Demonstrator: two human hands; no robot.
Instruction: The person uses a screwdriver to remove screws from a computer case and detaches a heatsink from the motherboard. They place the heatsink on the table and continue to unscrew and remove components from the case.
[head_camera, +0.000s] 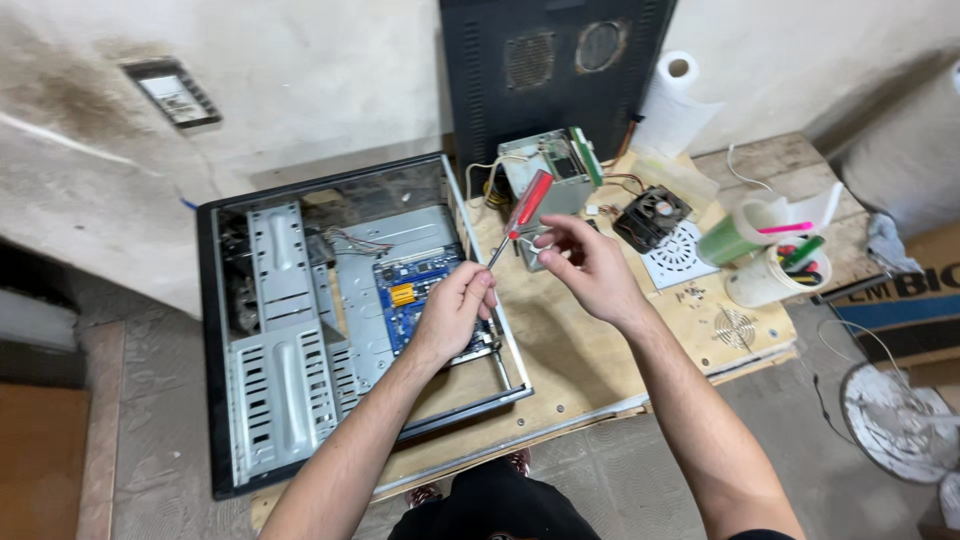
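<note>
An open computer case lies on its side on a wooden board, with a blue circuit board inside it. My left hand hovers over the case's right edge, fingers pinched at the metal tip of a red-handled screwdriver. My right hand holds the screwdriver's shaft just below the handle, which points up and to the right. Whether a screw sits at the tip is too small to tell.
A grey power supply with loose wires lies behind the hands. A black cooling fan, a white grille, cups with pens, a paper roll and a black side panel stand on the right and at the back.
</note>
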